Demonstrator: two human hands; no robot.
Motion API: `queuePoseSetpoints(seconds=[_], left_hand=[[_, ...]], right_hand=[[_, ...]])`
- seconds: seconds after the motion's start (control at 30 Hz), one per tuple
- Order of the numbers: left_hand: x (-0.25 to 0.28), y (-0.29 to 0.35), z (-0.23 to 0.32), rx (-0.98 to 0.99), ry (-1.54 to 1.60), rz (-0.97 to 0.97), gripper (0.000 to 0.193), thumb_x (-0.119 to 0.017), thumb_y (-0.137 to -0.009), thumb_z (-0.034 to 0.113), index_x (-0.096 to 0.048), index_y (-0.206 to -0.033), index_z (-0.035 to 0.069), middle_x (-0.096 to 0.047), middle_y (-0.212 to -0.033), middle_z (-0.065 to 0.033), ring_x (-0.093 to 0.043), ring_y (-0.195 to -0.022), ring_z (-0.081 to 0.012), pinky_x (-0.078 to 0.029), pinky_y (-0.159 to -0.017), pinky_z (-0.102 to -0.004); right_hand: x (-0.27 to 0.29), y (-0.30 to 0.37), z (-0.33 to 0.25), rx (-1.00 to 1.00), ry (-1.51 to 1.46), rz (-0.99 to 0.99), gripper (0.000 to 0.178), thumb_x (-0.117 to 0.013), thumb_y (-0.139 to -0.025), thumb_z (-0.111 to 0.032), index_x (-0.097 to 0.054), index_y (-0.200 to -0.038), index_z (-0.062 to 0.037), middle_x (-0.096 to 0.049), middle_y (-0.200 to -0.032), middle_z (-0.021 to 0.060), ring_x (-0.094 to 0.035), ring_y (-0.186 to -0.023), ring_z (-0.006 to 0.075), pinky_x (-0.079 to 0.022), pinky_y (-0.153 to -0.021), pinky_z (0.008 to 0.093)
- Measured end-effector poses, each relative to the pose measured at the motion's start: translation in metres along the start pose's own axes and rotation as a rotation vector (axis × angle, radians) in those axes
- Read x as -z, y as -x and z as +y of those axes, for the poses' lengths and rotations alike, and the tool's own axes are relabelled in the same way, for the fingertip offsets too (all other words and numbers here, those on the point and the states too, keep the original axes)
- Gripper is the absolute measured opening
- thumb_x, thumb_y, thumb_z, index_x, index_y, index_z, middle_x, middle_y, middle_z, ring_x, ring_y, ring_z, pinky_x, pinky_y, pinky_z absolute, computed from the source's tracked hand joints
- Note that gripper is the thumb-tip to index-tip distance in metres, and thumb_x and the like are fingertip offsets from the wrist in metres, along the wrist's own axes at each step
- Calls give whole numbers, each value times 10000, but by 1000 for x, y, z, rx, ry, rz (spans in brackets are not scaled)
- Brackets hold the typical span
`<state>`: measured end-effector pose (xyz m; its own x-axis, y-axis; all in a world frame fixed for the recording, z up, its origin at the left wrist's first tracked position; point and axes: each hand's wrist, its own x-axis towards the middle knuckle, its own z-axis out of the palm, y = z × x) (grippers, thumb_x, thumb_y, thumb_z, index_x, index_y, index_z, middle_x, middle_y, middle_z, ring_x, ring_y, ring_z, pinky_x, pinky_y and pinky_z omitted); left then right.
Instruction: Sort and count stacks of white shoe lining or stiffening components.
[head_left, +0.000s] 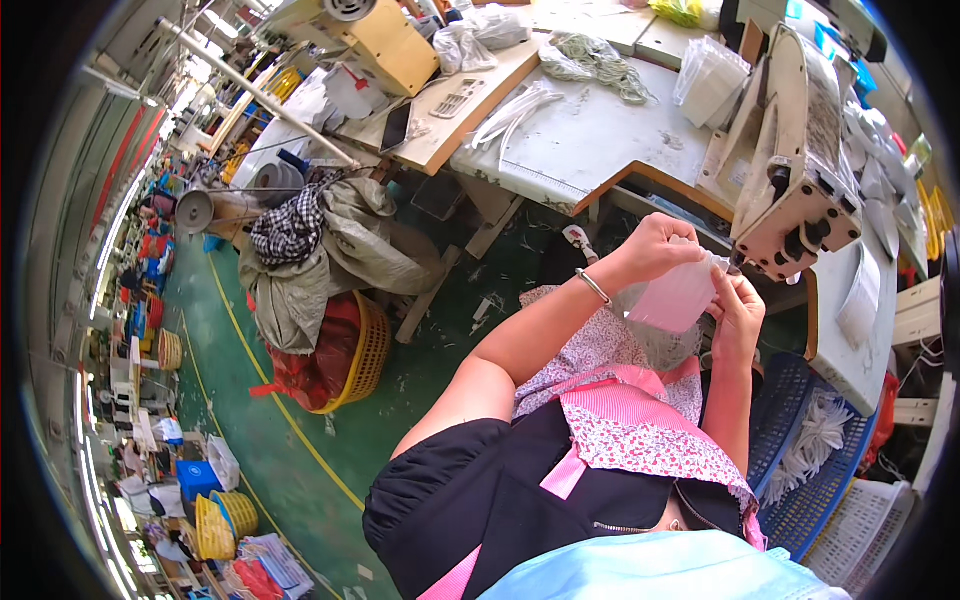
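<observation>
Both my hands are raised together in front of the sewing machine head (795, 170). A thin, translucent whitish piece (668, 300) hangs between them, with pink showing through it; whether it is cloth or plastic I cannot tell. My left hand (662, 248), below a bangle on the wrist, has its fingers curled closed on the upper edge of the piece. Just right of it, my right hand (737, 312) pinches the piece's other side with thumb and fingers. The right fingertips are close to the machine's needle area. Under the hands lies a flowered pink apron (640, 430) over my lap.
A white worktable (600, 140) holds white strips (515, 112), a greenish thread bundle (595, 65) and stacked translucent pieces (712, 80). Blue basket (800, 520) with white strips stands right. Left are a yellow basket (372, 350) and draped grey cloth (350, 235).
</observation>
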<state>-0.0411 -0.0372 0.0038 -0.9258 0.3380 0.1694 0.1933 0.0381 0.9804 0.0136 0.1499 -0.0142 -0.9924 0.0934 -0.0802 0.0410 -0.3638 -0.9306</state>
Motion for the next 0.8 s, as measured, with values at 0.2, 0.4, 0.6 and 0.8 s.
queuePoseSetpoints(seconds=[0.2, 0.4, 0.6, 0.8], left_hand=[[21, 20, -6, 84, 4, -200, 201, -714, -850, 203, -726, -824, 4, -631, -683, 39, -531, -681, -11, -435, -604, -212], [15, 55, 4, 106, 62, -290, 269, -734, -858, 280, -737, -854, 10, -641, -691, 22, -558, -656, -51, -451, -593, -240], [12, 73, 4, 117, 92, -259, 294, -729, -856, 306, -712, -816, 15, -624, -689, 23, -556, -647, -66, -442, -576, -245], [11, 79, 2, 32, -4, -212, 290, -713, -865, 287, -717, -843, -2, -648, -692, -2, -572, -671, -64, -473, -605, -258]], right_hand=[[-7, 19, 7, -72, 126, -130, 166, -737, -870, -106, -620, -763, -57, -588, -707, -42, -492, -587, 19, -364, -537, 171], [-5, 42, 10, -129, 228, -301, 184, -727, -874, -107, -595, -751, -70, -582, -693, -43, -495, -584, 25, -369, -545, 173], [-6, 50, 11, -45, 197, -286, 195, -717, -877, -38, -564, -761, -72, -616, -728, -23, -531, -616, 22, -389, -564, 167], [-2, 58, -7, -114, 397, -421, 134, -759, -816, -42, -632, -848, -15, -650, -766, -8, -568, -651, 41, -446, -605, 196]])
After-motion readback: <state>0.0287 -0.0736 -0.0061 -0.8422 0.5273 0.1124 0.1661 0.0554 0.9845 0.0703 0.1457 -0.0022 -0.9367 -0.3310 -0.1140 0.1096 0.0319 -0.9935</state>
